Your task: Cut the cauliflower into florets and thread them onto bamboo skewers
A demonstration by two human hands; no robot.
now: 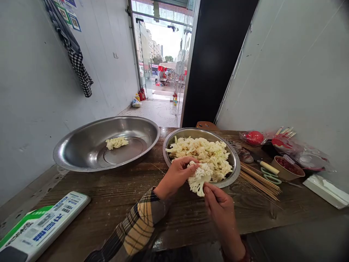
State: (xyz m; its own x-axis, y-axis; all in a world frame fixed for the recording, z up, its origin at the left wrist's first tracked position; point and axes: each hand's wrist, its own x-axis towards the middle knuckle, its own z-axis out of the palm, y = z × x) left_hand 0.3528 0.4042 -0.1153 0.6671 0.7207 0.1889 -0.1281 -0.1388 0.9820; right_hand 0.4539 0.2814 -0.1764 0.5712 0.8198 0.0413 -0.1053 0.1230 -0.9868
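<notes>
My left hand (181, 173) is closed on a white cauliflower floret (200, 178), thumb and fingers at its upper left side. At the lower right edge of the same floret, my right hand (220, 203) pinches with thumb and forefinger; whether anything thin is also between those fingers is hidden. Just behind both hands stands a steel basin (236, 165) heaped with cauliflower pieces (203, 149). A larger oval steel basin (81, 158) on the left holds one cluster of cauliflower (116, 143), with a thin stick-like line beside it.
Bamboo skewers (259, 180) lie right of the heaped basin. Beyond them are green-handled scissors (269, 176), a knife's pale handle (269, 167), a bowl of red contents (289, 169), bagged items (286, 143) and a white tissue pack (325, 191). A labelled box (46, 225) occupies the table's left front.
</notes>
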